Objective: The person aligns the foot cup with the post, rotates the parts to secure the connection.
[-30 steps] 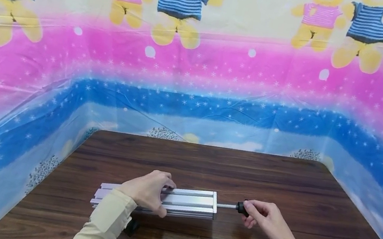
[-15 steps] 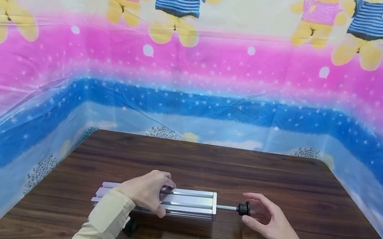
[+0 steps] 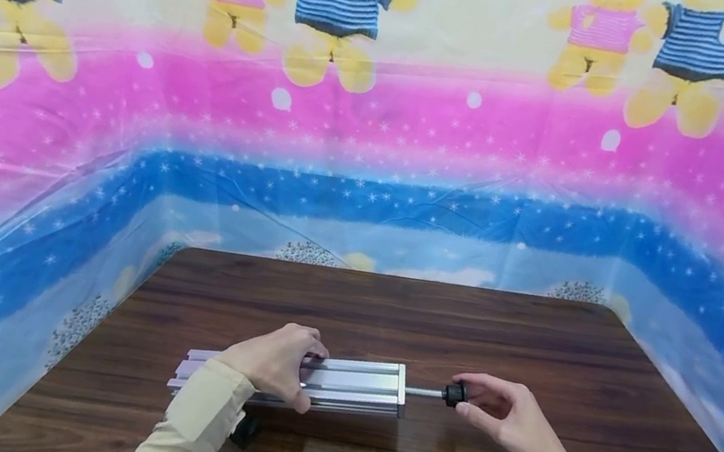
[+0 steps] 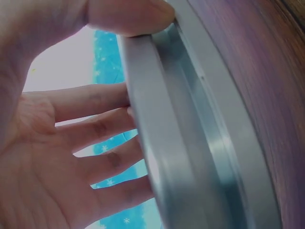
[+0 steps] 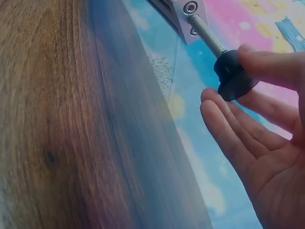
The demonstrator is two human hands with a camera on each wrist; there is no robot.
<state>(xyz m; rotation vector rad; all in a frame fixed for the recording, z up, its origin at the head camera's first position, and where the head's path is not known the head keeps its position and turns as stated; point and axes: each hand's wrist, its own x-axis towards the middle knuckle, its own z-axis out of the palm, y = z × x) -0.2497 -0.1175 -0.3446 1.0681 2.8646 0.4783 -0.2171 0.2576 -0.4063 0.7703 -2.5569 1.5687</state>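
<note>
Your right grip pinches the black knob; left grip holds the aluminium profile over the surface. I'd twist in short even turns, threaded rod square to the end plate, bracing left. Profile's silver, grooved lengthwise; rod bright, partly exposed, knob at its tip

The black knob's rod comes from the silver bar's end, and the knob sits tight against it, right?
Not quite: the black knob stands apart from the silver bar, with rod between, as the right wrist view shows. The rod does come from its end.
</note>
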